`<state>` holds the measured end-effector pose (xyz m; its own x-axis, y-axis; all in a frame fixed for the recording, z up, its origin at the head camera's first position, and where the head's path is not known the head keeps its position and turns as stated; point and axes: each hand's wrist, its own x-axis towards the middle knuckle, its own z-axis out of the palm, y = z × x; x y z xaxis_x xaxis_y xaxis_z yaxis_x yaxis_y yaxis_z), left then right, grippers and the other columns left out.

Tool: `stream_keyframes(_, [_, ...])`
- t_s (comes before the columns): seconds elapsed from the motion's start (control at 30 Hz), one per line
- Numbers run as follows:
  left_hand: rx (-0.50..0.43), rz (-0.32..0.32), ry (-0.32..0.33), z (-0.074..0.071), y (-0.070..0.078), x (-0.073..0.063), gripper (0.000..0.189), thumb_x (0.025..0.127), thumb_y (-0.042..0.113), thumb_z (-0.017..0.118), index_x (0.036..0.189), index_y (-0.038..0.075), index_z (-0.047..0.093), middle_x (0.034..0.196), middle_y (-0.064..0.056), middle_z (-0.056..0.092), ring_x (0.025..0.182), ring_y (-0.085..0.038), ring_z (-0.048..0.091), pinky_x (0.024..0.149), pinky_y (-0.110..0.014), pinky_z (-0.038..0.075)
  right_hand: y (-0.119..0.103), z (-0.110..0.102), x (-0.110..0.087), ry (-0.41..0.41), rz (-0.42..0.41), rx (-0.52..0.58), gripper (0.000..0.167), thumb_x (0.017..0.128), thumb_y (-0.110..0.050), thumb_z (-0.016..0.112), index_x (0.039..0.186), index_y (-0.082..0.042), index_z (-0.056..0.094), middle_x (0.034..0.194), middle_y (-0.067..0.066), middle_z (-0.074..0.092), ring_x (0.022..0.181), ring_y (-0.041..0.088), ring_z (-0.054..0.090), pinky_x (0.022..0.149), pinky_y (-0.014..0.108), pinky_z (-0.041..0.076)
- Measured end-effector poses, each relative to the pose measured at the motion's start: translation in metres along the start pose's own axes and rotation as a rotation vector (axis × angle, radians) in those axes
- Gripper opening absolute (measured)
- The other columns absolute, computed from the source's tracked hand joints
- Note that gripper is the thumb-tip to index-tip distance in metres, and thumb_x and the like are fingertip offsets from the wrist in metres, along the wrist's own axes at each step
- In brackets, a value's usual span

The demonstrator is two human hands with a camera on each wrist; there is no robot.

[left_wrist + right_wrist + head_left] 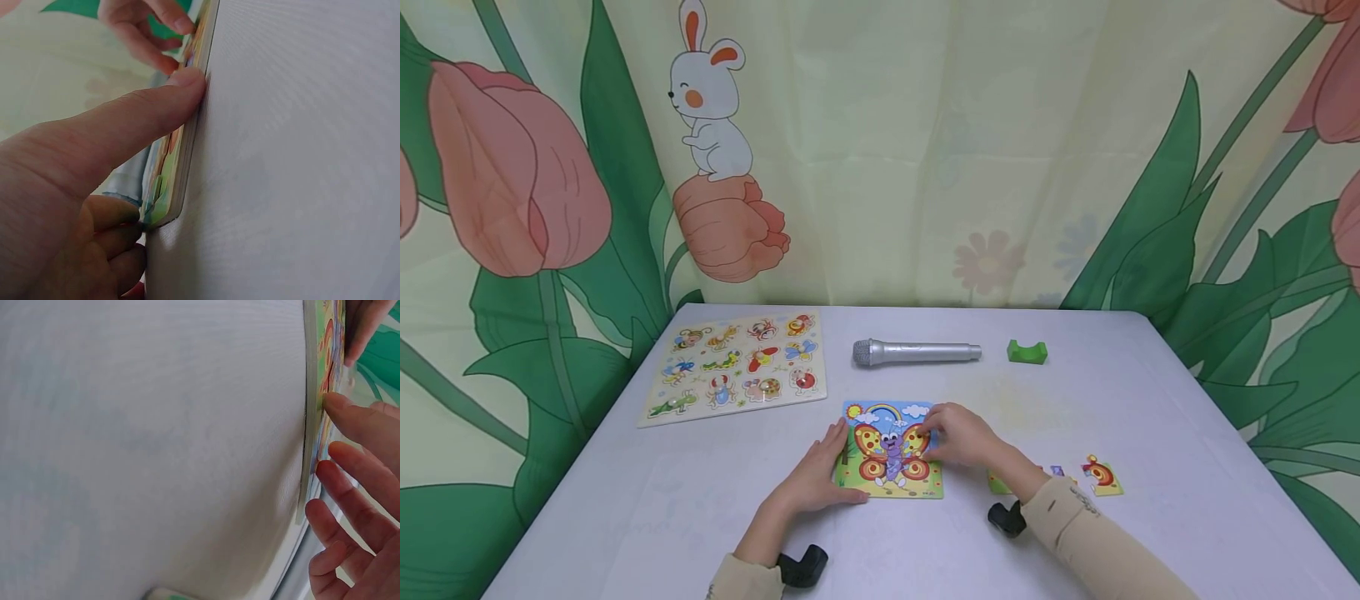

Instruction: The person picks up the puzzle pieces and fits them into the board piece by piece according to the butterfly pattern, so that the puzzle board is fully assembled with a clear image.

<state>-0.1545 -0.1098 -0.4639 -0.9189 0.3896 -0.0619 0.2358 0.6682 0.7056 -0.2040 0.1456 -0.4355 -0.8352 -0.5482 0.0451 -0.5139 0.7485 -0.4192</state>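
- Spans the near left corner of the butterfly puzzle [891, 475] with the left grip [808, 479], spread wide, with thumb on the near edge and fingers along the left edge.
- Touches the right side of the puzzle with the right grip [962, 437], with fingers lightly bent and tips parted from the thumb; cannot tell whether a piece is under them.
- Between both grips, flat on the white surface [662, 517]: the puzzle, showing a butterfly under a rainbow.
- Right of the puzzle: a swirl piece [1102, 476] in orange and red, and a green piece [997, 483] partly hidden by the right forearm.
- Far left: an insect board [737, 373].
- Beyond the puzzle: a silver microphone [917, 352] lying with its head to the left.
- Right of the microphone: a green block [1027, 354] with a dipped top.
- Behind the surface: a printed curtain [880, 167] with rabbit and tulips.
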Motion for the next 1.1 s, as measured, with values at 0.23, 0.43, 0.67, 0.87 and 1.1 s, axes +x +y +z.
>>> stream_keyframes(0.23, [0.003, 0.001, 0.001, 0.0, 0.0, 0.0, 0.105, 0.067, 0.039, 0.079, 0.143, -0.004, 0.02, 0.15, -0.019, 0.013, 0.137, -0.035, 0.011, 0.11, -0.05, 0.011, 0.002, -0.003, -0.006, 0.007, 0.047, 0.099, 0.035, 0.068, -0.019, 0.08, 0.1, -0.009, 0.071, 0.093, -0.002, 0.063, 0.081, 0.013, 0.052, 0.071, 0.029, 0.047])
stream_keyframes(0.43, [0.004, -0.001, 0.001, 0.0, 0.001, 0.0, 0.104, 0.067, 0.038, 0.079, 0.143, -0.004, 0.02, 0.15, -0.019, 0.013, 0.137, -0.034, 0.011, 0.11, -0.05, 0.011, 0.005, -0.011, -0.018, 0.032, 0.095, 0.173, 0.038, 0.068, -0.02, 0.081, 0.103, -0.01, 0.07, 0.097, -0.001, 0.064, 0.084, 0.016, 0.053, 0.071, 0.03, 0.048])
stream_keyframes(0.67, [-0.001, -0.011, -0.003, 0.0, 0.001, -0.001, 0.103, 0.068, 0.038, 0.078, 0.143, -0.004, 0.021, 0.15, -0.018, 0.013, 0.137, -0.034, 0.01, 0.11, -0.05, 0.011, 0.014, -0.019, -0.034, 0.062, 0.088, 0.224, 0.04, 0.069, -0.021, 0.08, 0.106, -0.01, 0.068, 0.101, -0.001, 0.063, 0.087, 0.02, 0.052, 0.07, 0.035, 0.049])
stream_keyframes(0.87, [0.001, -0.003, 0.001, 0.0, 0.0, -0.001, 0.104, 0.068, 0.039, 0.078, 0.142, -0.005, 0.02, 0.15, -0.019, 0.013, 0.137, -0.034, 0.01, 0.11, -0.05, 0.011, 0.019, -0.026, -0.048, 0.072, 0.067, 0.259, 0.042, 0.071, -0.019, 0.079, 0.108, -0.007, 0.066, 0.103, 0.003, 0.064, 0.089, 0.024, 0.054, 0.072, 0.04, 0.05])
stream_keyframes(1.1, [0.005, 0.007, 0.006, 0.0, 0.0, -0.001, 0.105, 0.067, 0.039, 0.078, 0.142, -0.005, 0.02, 0.15, -0.019, 0.012, 0.137, -0.034, 0.01, 0.11, -0.05, 0.011, 0.027, -0.034, -0.064, 0.07, 0.11, 0.249, 0.044, 0.07, -0.022, 0.079, 0.109, -0.008, 0.065, 0.103, 0.002, 0.064, 0.09, 0.024, 0.054, 0.071, 0.036, 0.05])
